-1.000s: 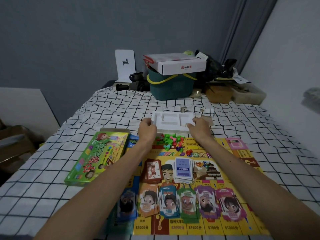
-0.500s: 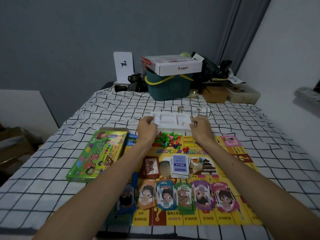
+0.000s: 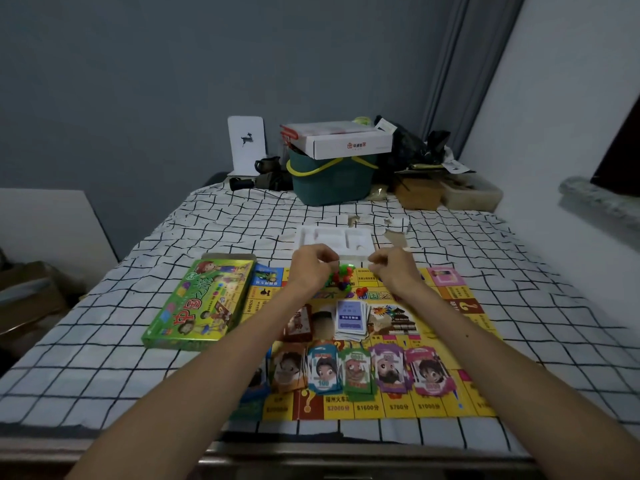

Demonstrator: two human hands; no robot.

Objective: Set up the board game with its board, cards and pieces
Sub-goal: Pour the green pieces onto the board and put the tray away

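Glossy yellow cardboard game board [image 3: 446,407] on matt checked cloth bedsheet [image 3: 104,358]; white moulded plastic tray [image 3: 332,237] smooth; green box [image 3: 204,303] shiny.

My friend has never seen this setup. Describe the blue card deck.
Find the yellow game board on the checked bed. At its centre lies the blue card deck, loosely fanned. The stack left of it is reddish-brown; this one is pale blue.

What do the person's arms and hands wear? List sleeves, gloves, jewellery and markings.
Nothing is worn on either side. The left arm and right arm are bare down to the frame's bottom edge, with no sleeve in view. The left hand and right hand have no gloves; no ring, watch or bracelet shows.
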